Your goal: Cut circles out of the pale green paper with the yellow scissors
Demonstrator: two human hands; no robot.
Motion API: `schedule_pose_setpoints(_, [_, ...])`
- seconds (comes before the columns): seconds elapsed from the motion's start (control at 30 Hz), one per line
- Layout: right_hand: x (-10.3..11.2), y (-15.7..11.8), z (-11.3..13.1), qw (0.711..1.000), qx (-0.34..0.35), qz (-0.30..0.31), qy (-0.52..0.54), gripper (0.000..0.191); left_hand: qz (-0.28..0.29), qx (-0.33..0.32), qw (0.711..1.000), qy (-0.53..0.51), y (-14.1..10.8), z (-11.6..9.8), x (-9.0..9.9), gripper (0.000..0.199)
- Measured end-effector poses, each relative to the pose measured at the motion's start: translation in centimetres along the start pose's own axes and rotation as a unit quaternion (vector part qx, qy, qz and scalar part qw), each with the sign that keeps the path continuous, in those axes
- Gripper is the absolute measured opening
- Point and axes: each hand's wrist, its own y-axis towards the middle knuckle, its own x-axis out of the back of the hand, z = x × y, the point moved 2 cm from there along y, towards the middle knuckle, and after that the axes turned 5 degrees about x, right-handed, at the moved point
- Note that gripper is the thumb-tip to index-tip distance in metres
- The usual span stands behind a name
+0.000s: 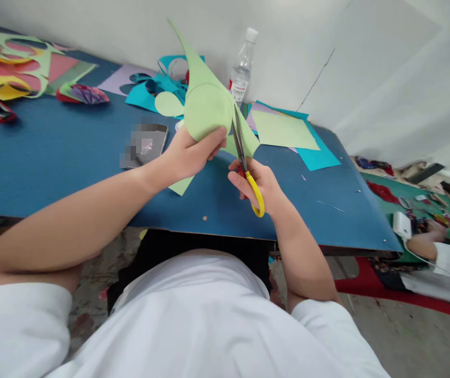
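My left hand [199, 149] grips a sheet of light green paper [208, 110] by its lower edge, thumb on top. The paper is partly cut along a round outline, and a narrow strip of it rises to the upper left. My right hand [258, 181] is closed round the yellow and red handles of a pair of scissors [240, 140]. Their blades point up and lie at the right side of the round part. Below my hands a green paper scrap [181, 186] rests on the blue table [233, 210].
A phone [148, 147] lies left of my hands, near blue paper offcuts [142, 97]. Behind stands a water bottle [243, 68] against the wall. Coloured sheets [288, 128] are stacked at right; cut scraps [2, 63] pile up far left. Another person's arm [424, 245] is at far right.
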Motion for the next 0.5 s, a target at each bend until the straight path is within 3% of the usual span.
schedule_pose_setpoints(0.3, [-0.1, -0.2, -0.7, 0.998, -0.004, 0.013, 0.056, 0.063, 0.028, 0.090, 0.995, -0.043, -0.3, -1.6, -0.3, 0.030])
schedule_pose_setpoints(0.5, [0.0, -0.1, -1.3, 0.997, 0.036, 0.014, 0.073, 0.063, 0.066, 0.130, 0.984, -0.099, -0.3, -1.5, -0.3, 0.024])
